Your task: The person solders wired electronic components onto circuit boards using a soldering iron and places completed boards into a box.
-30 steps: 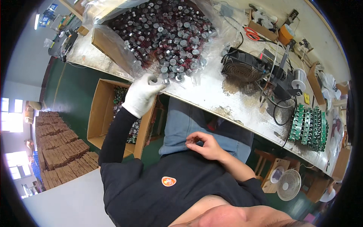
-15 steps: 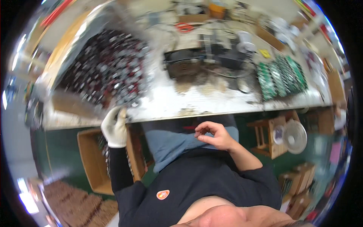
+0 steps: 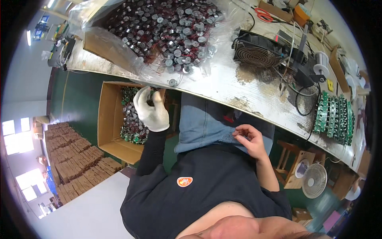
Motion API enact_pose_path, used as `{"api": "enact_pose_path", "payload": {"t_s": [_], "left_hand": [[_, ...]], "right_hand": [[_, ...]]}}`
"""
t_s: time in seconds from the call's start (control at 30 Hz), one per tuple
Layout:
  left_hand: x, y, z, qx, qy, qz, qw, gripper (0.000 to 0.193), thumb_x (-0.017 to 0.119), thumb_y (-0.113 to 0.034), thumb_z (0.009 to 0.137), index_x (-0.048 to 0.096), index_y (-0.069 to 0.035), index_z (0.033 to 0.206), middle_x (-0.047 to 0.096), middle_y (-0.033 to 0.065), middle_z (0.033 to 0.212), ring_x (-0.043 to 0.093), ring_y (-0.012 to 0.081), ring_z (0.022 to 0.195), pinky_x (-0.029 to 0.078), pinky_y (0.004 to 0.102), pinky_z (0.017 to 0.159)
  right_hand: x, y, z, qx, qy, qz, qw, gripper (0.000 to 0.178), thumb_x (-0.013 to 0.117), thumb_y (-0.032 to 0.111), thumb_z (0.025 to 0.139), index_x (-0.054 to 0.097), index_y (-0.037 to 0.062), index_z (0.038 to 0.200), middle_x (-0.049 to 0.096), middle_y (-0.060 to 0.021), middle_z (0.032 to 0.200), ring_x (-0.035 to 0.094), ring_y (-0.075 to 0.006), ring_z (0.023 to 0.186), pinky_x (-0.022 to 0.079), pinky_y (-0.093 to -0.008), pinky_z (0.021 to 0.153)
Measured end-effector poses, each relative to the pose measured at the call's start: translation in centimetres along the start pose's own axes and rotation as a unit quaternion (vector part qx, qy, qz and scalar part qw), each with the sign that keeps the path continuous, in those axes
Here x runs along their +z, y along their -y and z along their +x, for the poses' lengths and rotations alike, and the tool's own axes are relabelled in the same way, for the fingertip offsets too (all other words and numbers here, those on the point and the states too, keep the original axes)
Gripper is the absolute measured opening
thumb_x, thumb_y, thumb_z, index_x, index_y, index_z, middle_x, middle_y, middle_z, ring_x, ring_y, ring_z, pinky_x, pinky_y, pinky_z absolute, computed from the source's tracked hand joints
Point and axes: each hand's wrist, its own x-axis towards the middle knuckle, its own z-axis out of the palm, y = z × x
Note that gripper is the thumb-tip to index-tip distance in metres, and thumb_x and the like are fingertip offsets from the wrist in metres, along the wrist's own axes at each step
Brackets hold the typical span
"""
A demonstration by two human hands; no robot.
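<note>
My left hand, in a white glove, is held over the near side of an open cardboard box below the table edge. Its fingers are bent and apart from the thumb, and nothing shows between them. Inside the box lies a mix of small round metal parts and green circuit boards. My bare right hand hovers in front of my lap, fingers loosely curled, thumb apart, holding nothing visible. On the table, a heap of small round metal parts with thin red wires spills from a plastic-lined carton. One loose round part sits by the edge.
A black fan stands on the worn white table, beside a dark stand with a white spool. Rows of green circuit boards lie at the right. Red-handled scissors lie behind. A white fan is below the table.
My view has turned toward the left. My left hand has come away from the table edge by the heap and is now over the box below. My right hand stays near my lap.
</note>
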Motion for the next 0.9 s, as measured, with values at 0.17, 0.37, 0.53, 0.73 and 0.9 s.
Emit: {"api": "enact_pose_path", "payload": {"t_s": [0.17,0.37,0.53,0.73,0.9], "left_hand": [[-0.6,-1.5,1.9,-0.032,0.225,-0.043,0.973,0.048,0.078,-0.013,0.07,0.061,-0.001,0.113,0.064,0.0132,0.106,0.062,0.021,0.074,0.051,0.0312,0.065],[2.4,-3.5,2.2,0.001,0.227,-0.079,0.971,0.028,0.07,-0.012,0.081,0.066,0.001,0.106,0.069,0.0174,0.089,0.069,0.0255,0.078,0.052,0.0313,0.069],[3.0,-4.3,1.6,-0.192,0.266,-0.152,0.932,0.025,0.065,-0.005,0.087,0.065,0.009,0.107,0.07,0.0149,0.099,0.064,0.0157,0.089,0.05,0.0277,0.081],[6.0,-7.8,-0.8,-0.215,0.324,-0.283,0.877,0.022,0.062,-0.005,0.09,0.065,0.008,0.108,0.068,0.01,0.095,0.062,0.0142,0.086,0.05,0.0256,0.079],[9.6,-9.9,-2.7,-0.09,0.334,-0.303,0.888,0.012,0.061,-0.001,0.086,0.064,0.008,0.094,0.065,0.0132,0.088,0.061,0.0192,0.08,0.049,0.0289,0.076]], "right_hand": [[-0.2,1.0,1.2,-0.025,0.014,-0.043,0.999,0.028,0.067,0.003,0.084,0.059,-0.0009,0.11,0.066,-0.0074,0.096,0.061,-0.0132,0.089,0.048,-0.0276,0.082],[-0.6,2.2,-0.7,-0.05,-0.016,-0.042,0.998,0.029,0.068,0.004,0.084,0.059,0.0,0.111,0.066,-0.0067,0.096,0.06,-0.0124,0.088,0.048,-0.0273,0.081],[-4.4,5.5,-3.4,-0.094,-0.045,-0.09,0.99,0.03,0.071,0.007,0.083,0.06,0.001,0.111,0.066,-0.0062,0.099,0.06,-0.0124,0.09,0.048,-0.0274,0.082],[-12.5,9.7,-7.4,-0.251,-0.425,-0.197,0.847,0.018,0.067,0.002,0.083,0.063,0.0009,0.101,0.066,-0.0039,0.092,0.059,-0.0097,0.084,0.047,-0.0245,0.078],[-18.0,13.4,-5.8,-0.206,-0.584,-0.537,0.573,0.021,0.071,0.014,0.077,0.064,0.0012,0.093,0.063,-0.0114,0.086,0.06,-0.0291,0.081,0.047,-0.0374,0.072]]}}
